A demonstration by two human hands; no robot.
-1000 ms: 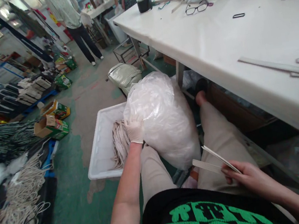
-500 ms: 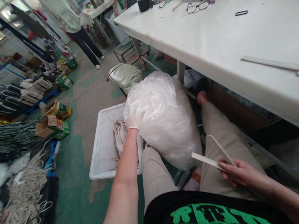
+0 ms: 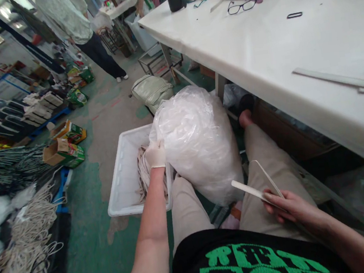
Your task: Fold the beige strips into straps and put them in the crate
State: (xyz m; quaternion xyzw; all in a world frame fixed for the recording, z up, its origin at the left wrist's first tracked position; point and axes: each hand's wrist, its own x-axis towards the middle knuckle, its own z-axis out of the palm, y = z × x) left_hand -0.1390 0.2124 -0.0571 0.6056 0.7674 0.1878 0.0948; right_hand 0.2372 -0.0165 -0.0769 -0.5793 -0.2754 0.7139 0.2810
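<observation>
My left hand (image 3: 155, 154), in a white glove, reaches down over the white plastic bin (image 3: 122, 182) and rests on a bundle of beige straps (image 3: 142, 172) lying in it, right beside a big clear plastic bag (image 3: 199, 140) stuffed with pale material. Its fingers curl downward into the straps. My right hand (image 3: 286, 207) hovers over my right thigh and pinches two flat beige strips (image 3: 256, 187) that fan out to the upper left.
A long white table (image 3: 258, 52) runs along the right with glasses (image 3: 241, 6), a black cup (image 3: 177, 1), black rings and strips. Piles of cord (image 3: 19, 238), cardboard boxes (image 3: 63, 154) and a pale bag (image 3: 151, 91) lie on the green floor. People stand at the back.
My left hand slid from the face of the plastic bag down and left onto the straps in the bin. My right hand shifted slightly left with the strips, which spread apart.
</observation>
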